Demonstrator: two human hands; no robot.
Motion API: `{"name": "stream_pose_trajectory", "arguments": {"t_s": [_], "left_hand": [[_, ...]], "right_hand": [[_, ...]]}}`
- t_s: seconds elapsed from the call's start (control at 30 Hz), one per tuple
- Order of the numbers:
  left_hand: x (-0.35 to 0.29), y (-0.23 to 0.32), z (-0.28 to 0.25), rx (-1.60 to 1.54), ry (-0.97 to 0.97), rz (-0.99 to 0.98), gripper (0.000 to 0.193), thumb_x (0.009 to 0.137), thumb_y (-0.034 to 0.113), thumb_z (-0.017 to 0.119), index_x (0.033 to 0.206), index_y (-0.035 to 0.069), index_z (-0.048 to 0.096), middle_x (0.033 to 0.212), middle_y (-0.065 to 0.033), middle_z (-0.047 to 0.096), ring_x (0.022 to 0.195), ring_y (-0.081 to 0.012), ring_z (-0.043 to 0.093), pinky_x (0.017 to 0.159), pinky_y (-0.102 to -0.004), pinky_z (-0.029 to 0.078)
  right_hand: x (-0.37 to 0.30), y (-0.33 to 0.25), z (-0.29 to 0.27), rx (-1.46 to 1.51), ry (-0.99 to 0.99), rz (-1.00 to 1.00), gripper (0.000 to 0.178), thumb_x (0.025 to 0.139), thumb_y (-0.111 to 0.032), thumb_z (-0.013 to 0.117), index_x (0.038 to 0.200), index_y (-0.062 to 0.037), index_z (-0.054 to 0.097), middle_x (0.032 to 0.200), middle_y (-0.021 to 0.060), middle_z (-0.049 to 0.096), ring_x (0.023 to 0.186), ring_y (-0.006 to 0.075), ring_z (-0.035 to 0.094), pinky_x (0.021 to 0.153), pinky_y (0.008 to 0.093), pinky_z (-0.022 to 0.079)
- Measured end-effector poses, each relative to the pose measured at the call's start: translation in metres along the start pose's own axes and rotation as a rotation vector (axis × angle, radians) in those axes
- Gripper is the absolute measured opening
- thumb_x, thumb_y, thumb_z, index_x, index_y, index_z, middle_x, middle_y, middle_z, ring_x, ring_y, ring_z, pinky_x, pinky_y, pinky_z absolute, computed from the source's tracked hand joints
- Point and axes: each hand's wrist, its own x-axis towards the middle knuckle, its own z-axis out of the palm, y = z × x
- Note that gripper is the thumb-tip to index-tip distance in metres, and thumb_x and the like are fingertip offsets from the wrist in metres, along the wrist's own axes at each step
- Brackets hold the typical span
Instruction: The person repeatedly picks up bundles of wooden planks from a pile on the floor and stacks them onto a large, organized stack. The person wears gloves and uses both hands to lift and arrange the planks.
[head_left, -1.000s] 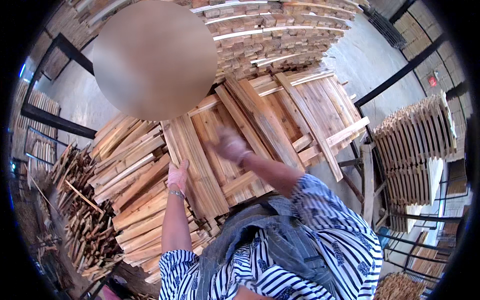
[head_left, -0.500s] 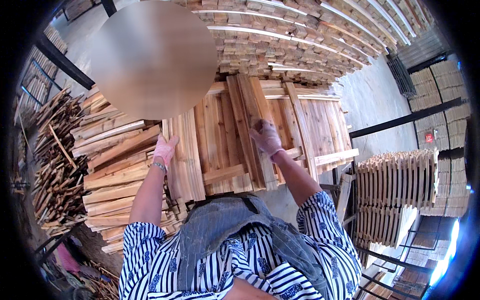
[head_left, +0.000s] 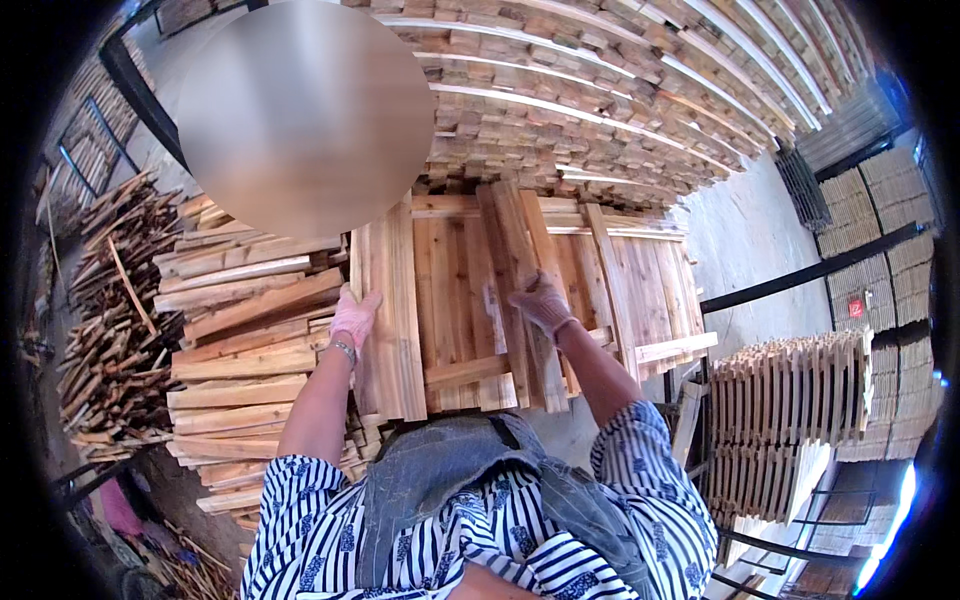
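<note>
My left hand (head_left: 355,316), in a pale pinkish glove, holds the left edge of a row of light wooden boards (head_left: 390,335), with the thumb towards their top. My right hand (head_left: 545,306), gloved the same way, is closed on a darker wooden board (head_left: 512,250) that lies lengthwise away from me; its fingertips are partly hidden. Beneath and between these boards is a flat wooden panel (head_left: 452,300) of planks with a crosspiece (head_left: 466,371) near its front edge. Another narrow batten (head_left: 610,285) lies across the panel to the right of my right hand.
Loose cut boards (head_left: 245,390) are piled at left, beside a heap of thin scrap sticks (head_left: 110,340). Behind the panel rises a large stack of lumber (head_left: 580,110). Slatted wooden stacks (head_left: 790,390) and a black metal bar (head_left: 810,270) stand at right. A blurred disc covers the upper left.
The whole scene has shifted slightly down and to the right in the picture. Both hands stay at the boards, and the right hand's fingers now lie lower against its board.
</note>
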Motion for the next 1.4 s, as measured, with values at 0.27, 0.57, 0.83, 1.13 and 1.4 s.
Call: {"name": "stream_pose_trajectory", "arguments": {"t_s": [0.27, 0.57, 0.83, 1.13, 1.4], "left_hand": [[-0.004, 0.01, -0.003, 0.046, -0.038, -0.071, 0.09, 0.093, 0.041, 0.069, 0.156, -0.006, 0.025, 0.15, -0.0296, 0.048, 0.14, -0.0359, 0.049, 0.113, -0.0386, 0.041], [-0.014, 0.025, -0.006, -0.014, -0.046, -0.061, 0.083, 0.094, 0.034, 0.07, 0.152, -0.01, 0.03, 0.146, -0.0273, 0.052, 0.133, -0.0328, 0.054, 0.111, -0.0365, 0.042], [-0.013, 0.026, -0.006, 0.082, -0.016, -0.09, 0.088, 0.093, 0.036, 0.071, 0.155, -0.009, 0.028, 0.15, -0.028, 0.049, 0.139, -0.0341, 0.05, 0.114, -0.0375, 0.04], [-0.017, 0.035, -0.006, 0.036, -0.043, -0.088, 0.08, 0.094, 0.037, 0.072, 0.15, -0.008, 0.037, 0.14, -0.0233, 0.059, 0.128, -0.0307, 0.057, 0.107, -0.0382, 0.045], [-0.013, 0.026, -0.009, 0.051, -0.069, -0.009, 0.068, 0.094, 0.041, 0.07, 0.136, -0.007, 0.049, 0.121, -0.018, 0.067, 0.105, -0.0254, 0.066, 0.087, -0.0394, 0.054]], "right_hand": [[-0.049, -0.073, 0.049, 0.28, -0.17, -0.103, 0.069, 0.083, -0.034, 0.081, 0.138, -0.0004, 0.055, 0.117, 0.0136, 0.07, 0.102, 0.0196, 0.066, 0.088, 0.0344, 0.054], [-0.028, -0.099, 0.139, -0.019, -0.058, -0.141, 0.08, 0.081, -0.039, 0.075, 0.141, 0.002, 0.043, 0.116, 0.0286, 0.069, 0.112, 0.039, 0.068, 0.093, 0.0458, 0.055], [-0.015, -0.02, 0.06, -0.276, 0.223, 0.089, 0.087, 0.085, -0.039, 0.08, 0.15, -0.0059, 0.032, 0.119, 0.0222, 0.069, 0.115, 0.0378, 0.067, 0.094, 0.046, 0.054], [-0.024, -0.042, 0.089, 0.204, -0.046, -0.135, 0.068, 0.096, -0.045, 0.068, 0.142, -0.0016, 0.045, 0.125, 0.0248, 0.065, 0.109, 0.0346, 0.065, 0.096, 0.041, 0.052], [-0.002, -0.047, 0.107, -0.063, -0.018, -0.175, 0.064, 0.098, -0.046, 0.059, 0.143, -0.0028, 0.044, 0.135, 0.0323, 0.058, 0.127, 0.0449, 0.056, 0.107, 0.0496, 0.042]]}}
